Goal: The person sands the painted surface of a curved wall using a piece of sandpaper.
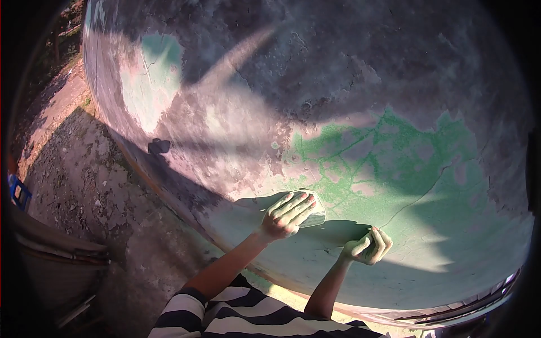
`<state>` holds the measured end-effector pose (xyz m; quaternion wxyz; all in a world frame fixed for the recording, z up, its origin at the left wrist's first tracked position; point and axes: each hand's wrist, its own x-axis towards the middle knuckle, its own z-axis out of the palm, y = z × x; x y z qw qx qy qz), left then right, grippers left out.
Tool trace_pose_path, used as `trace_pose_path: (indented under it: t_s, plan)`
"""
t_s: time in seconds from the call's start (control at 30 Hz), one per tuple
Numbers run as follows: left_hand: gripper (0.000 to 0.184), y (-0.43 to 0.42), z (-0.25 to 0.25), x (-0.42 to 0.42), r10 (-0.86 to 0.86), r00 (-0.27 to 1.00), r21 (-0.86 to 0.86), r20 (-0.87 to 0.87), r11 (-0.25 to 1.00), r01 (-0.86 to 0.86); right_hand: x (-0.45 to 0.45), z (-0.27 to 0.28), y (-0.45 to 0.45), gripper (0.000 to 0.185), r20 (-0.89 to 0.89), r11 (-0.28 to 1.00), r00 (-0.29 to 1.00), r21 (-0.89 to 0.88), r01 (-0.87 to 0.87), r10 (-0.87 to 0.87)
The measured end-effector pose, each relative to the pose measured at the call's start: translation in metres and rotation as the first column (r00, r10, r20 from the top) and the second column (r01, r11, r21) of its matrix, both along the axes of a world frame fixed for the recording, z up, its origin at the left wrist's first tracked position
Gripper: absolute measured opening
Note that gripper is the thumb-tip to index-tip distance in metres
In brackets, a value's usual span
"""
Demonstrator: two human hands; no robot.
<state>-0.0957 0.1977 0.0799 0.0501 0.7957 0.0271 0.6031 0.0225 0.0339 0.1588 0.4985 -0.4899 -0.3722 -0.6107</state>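
Note:
A large wall (pixel 332 281) with worn green paint and mottled grey-brown patches fills most of the head view. My left hand (pixel 286 216) presses a flat pad (pixel 315 216) against its sunlit green part. The pad is grey with a pale edge, and my outstretched fingers cover much of it. Lower and to the right, my right hand (pixel 369 247) is closed, with its fingers curled beside the wall. Whatever it may hold is hidden by the fingers and shadow. Both hands and the wall's green surface look dusty.
Rough, stony ground (pixel 93 163) runs along the wall's left side. A blue object (pixel 20 192) stands at the far left, above a dark sheet-like structure (pixel 62 265). Slatted boards (pixel 473 307) show at the lower right. Cracks cross the green paint.

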Motion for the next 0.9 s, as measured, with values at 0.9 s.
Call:
trace_pose_path:
  t_s: [0.9]
  plan:
    - [0.05, 0.016, 0.055, 0.004, 0.132, 0.974, -0.274, 0.182, 0.959, -0.078, 0.0, 0.001, 0.002, 0.019, -0.002, 0.998, 1.0, 0.059, -0.029, 0.029]
